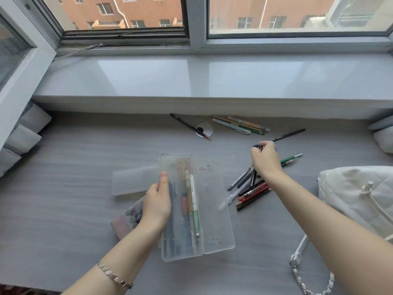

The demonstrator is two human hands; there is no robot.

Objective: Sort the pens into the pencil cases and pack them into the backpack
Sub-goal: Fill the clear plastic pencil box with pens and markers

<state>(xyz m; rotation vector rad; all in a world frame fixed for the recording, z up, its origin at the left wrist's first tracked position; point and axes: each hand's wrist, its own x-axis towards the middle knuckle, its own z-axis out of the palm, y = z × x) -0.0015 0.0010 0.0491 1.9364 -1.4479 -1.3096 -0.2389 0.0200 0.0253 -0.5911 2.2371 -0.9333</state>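
Left grip: my left hand (pixel 157 201) is clamped on the long left edge of the open pencil case (pixel 182 209), thumb on top, lifting or steadying it just above the counter (pixel 63 220)
Right grip: my right hand (pixel 265 158) is pinched shut on a black pencil (pixel 285 136) near its lower end, the rest of it pointing up and away to the right
Sorted so far: several pens lie lengthwise in the tray of the case I hold, its clear lid (pixel 214 201) folded out flat to the right
Other cases: a frosted case (pixel 134 182) sits closed just left of the open one; a third, darker case (pixel 127 220) shows partly under my left wrist, contents hard to tell
Left on the counter: a loose pile of red, black and grey pens (pixel 251 191) right of the lid, a green pen (pixel 292 157) beyond my right hand, a pale cluster of pens (pixel 240 125) by the sill, and a thin black brush (pixel 189 128) across the cable hole
Backpack: the white backpack (pixel 357 192) rests at the right edge, nothing packed in it that I can see
Progress: I judge sorting roughly half done; packing not yet begun
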